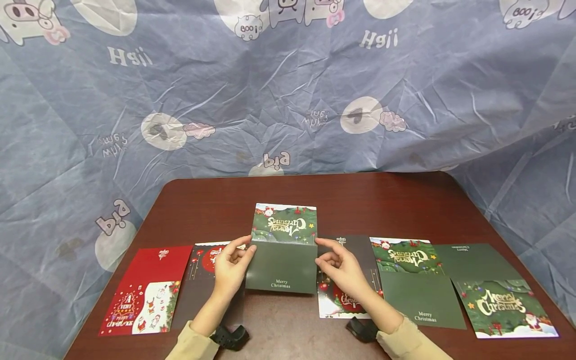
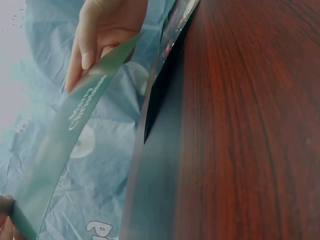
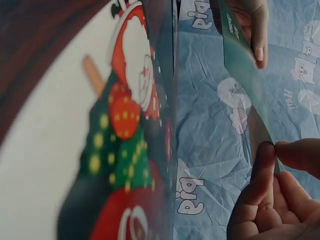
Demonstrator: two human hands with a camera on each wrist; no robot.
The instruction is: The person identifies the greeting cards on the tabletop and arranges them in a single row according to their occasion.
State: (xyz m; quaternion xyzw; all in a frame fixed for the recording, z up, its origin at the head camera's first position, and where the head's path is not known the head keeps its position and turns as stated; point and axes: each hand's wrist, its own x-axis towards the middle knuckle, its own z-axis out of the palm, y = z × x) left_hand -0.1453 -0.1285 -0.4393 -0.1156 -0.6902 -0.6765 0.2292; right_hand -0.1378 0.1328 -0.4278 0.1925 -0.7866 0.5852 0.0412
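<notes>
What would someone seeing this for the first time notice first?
A green Merry Christmas card held up at the table's middle, pinched by the left hand and right hand at its sides. More cards lie flat either side: a red card at far left, green cards at right, against a crumpled blue cartoon-print cloth.

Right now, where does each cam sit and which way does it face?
Head: worn on the head, facing forward and down at the brown table; both hands pinch the green card at its side edges; left hand, right hand, both sleeves show.
Left wrist: low at the table, facing across toward the right hand gripping the card.
Right wrist: low, facing the opposite way; the right hand's fingertips show near, the left hand far.
Shared: both wrist views see the green card edge-on with the blue cloth behind.
</notes>
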